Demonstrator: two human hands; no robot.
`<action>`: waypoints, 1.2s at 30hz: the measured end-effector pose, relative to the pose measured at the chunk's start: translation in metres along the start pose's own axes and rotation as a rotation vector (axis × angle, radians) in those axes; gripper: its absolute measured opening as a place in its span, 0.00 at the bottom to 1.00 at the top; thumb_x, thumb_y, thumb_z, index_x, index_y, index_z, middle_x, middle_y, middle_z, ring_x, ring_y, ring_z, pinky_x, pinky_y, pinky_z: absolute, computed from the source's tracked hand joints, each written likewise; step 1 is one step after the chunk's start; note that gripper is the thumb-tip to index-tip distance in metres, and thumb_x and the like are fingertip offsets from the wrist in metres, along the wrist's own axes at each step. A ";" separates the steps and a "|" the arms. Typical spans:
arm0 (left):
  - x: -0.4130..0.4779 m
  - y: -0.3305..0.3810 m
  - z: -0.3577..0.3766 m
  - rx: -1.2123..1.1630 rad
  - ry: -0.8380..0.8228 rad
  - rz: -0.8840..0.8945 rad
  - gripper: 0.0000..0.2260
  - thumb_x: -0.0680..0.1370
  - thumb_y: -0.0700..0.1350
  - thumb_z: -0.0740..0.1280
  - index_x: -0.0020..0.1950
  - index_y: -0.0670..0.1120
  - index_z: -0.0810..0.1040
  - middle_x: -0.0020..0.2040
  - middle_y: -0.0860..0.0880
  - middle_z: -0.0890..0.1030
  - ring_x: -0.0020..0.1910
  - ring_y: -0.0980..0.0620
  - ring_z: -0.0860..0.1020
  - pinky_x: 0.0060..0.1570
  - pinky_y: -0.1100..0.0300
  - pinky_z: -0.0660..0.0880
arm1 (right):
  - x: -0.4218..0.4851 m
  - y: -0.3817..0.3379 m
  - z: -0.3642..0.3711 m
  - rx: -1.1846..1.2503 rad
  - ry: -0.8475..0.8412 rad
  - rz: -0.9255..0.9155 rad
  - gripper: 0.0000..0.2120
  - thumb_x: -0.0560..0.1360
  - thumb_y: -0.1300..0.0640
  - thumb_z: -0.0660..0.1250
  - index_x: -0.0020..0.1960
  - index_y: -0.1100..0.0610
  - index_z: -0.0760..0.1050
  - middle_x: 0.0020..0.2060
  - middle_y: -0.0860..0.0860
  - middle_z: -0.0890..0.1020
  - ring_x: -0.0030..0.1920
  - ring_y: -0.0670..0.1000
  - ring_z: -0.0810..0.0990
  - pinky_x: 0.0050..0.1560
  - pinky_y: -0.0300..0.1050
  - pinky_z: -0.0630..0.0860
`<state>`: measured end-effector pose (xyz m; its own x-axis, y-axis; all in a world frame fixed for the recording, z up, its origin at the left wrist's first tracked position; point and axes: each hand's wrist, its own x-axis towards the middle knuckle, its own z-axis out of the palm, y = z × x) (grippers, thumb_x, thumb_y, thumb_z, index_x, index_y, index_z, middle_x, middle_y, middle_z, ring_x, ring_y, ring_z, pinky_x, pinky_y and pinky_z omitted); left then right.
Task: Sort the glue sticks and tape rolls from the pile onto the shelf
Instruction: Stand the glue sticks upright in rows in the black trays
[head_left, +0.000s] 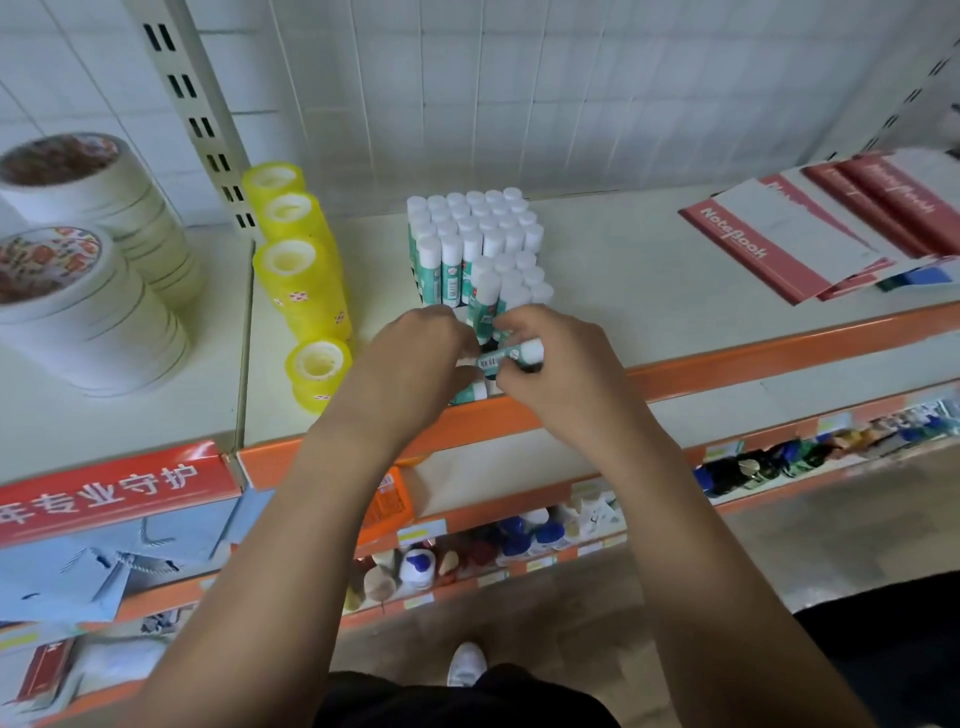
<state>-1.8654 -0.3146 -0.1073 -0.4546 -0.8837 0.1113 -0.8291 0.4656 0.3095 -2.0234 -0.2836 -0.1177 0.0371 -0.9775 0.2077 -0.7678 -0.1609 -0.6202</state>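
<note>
Right hand (550, 364): pinches sideways glue stick (511, 355).
Left hand (415, 358): curled at its end; hold unclear.
Risk: knuckles nudging the upright glue sticks (467, 234) just behind, toppling rows.

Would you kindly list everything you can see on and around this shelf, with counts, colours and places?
standing glue sticks: dozens, white caps and teal labels, packed block mid-shelf
held glue stick: one, same colours, lying sideways between the hands
yellow tape rolls: four stacks, left of the glue block
white tape rolls: two stacks, far left
notebooks: several, red and white, fanned at right
shelf: one, cream with orange edge
bottles: many, mixed colours, lower shelves
red sign: one, white lettering, lower left
left hand: one, fingers curled at the held stick's end
right hand: one, gripping the held stick
</note>
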 end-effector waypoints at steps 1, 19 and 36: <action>0.000 0.000 0.000 -0.006 -0.009 0.005 0.10 0.77 0.48 0.69 0.57 0.49 0.82 0.53 0.46 0.78 0.51 0.45 0.78 0.51 0.52 0.74 | 0.001 -0.001 -0.002 0.039 0.015 0.005 0.16 0.73 0.58 0.72 0.61 0.54 0.77 0.48 0.45 0.82 0.37 0.33 0.75 0.39 0.23 0.68; 0.002 0.009 -0.025 -0.263 0.263 0.141 0.08 0.72 0.40 0.74 0.50 0.43 0.81 0.43 0.45 0.80 0.40 0.49 0.79 0.45 0.50 0.76 | 0.007 -0.001 0.001 0.096 0.072 -0.038 0.11 0.70 0.56 0.78 0.50 0.56 0.81 0.36 0.40 0.80 0.37 0.34 0.78 0.43 0.25 0.74; 0.020 0.012 -0.013 -0.229 0.332 0.071 0.05 0.72 0.40 0.74 0.46 0.41 0.81 0.42 0.44 0.80 0.41 0.45 0.78 0.44 0.48 0.76 | 0.008 0.019 0.012 -0.214 -0.013 0.003 0.07 0.74 0.64 0.67 0.40 0.64 0.82 0.40 0.59 0.81 0.42 0.58 0.80 0.43 0.54 0.77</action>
<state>-1.8802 -0.3275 -0.0892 -0.3470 -0.8348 0.4275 -0.6884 0.5363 0.4883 -2.0296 -0.2957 -0.1367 0.0416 -0.9799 0.1950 -0.8860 -0.1264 -0.4462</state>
